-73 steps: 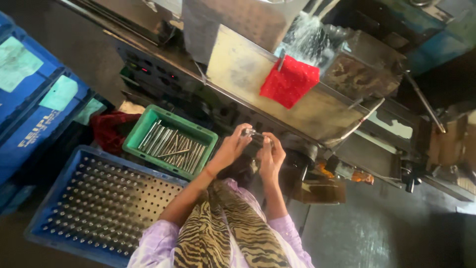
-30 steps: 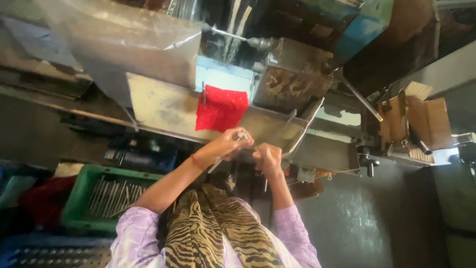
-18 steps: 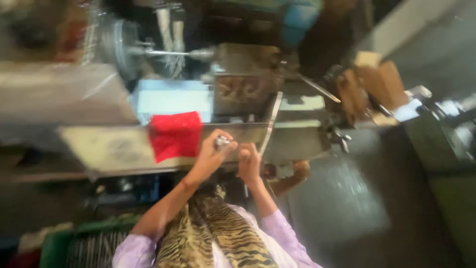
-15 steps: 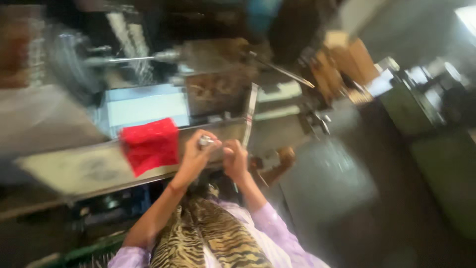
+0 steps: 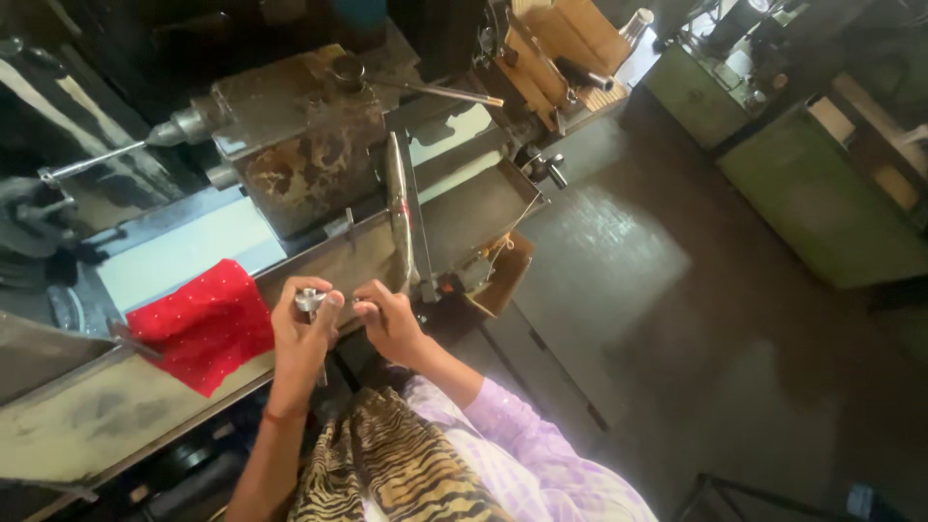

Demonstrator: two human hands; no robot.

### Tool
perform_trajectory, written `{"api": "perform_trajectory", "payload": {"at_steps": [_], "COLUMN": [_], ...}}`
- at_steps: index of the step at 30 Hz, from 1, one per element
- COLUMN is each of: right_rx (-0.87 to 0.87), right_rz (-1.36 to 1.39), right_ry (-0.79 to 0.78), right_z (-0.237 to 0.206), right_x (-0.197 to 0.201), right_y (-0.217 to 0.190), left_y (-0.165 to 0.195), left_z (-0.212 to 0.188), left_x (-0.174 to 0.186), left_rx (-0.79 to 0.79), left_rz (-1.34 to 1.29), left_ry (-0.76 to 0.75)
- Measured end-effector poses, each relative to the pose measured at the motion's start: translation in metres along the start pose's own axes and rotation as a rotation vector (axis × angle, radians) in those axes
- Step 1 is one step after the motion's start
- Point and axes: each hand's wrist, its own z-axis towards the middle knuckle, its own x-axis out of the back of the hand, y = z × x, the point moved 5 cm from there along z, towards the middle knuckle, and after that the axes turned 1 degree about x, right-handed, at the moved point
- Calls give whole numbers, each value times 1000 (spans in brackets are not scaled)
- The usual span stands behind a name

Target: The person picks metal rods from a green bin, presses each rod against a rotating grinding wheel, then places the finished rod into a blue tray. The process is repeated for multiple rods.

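Observation:
My left hand point(image 5: 298, 333) holds a small shiny metal part point(image 5: 310, 301) between thumb and fingers, just over the front edge of a rusty lathe-like machine point(image 5: 300, 145). My right hand point(image 5: 387, 317) is close beside it, fingers curled toward the same part; whether it grips anything I cannot tell. A long metal lever point(image 5: 399, 215) runs up from just above my right hand. A red dotted cloth point(image 5: 198, 324) lies on the machine's tray left of my left hand.
A drill chuck with a long bit point(image 5: 116, 153) sticks out left of the machine block. A small cardboard box point(image 5: 498, 275) hangs at the tray's right end. Green cabinets point(image 5: 822, 184) stand across the dark floor point(image 5: 677, 338) on the right.
The view has swung right, from the green and blue crates of metal rods to the machine and floor. Both hands stayed together on the small metal part.

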Motion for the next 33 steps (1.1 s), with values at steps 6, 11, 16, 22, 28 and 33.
{"api": "perform_trajectory", "payload": {"at_steps": [6,11,16,22,28,33], "right_rx": [-2,-51,-250,-81,181,349], "right_rz": [25,3,129,14,-372,-345], "right_ry": [-106,-262,-152,-140,-436,-498], "right_z": [-18,-51,-85,-95,-81,-78], "right_x": [-6,3,-10,-10,-3,-6], "right_y": [-20,-24,-27,-57,-77,-77], "left_y": [2,-24,-27,-35,-53,-64], "left_z": [-46,-89,-114,-125,-120,-115], "left_x": [11,17,16,26,40,49], "left_rx": [-325,-257,-343,-11,213,429], "left_rz": [132,162,189,-180,-293,-178], "left_ry": [156,222,220,112,-14,-152]}}
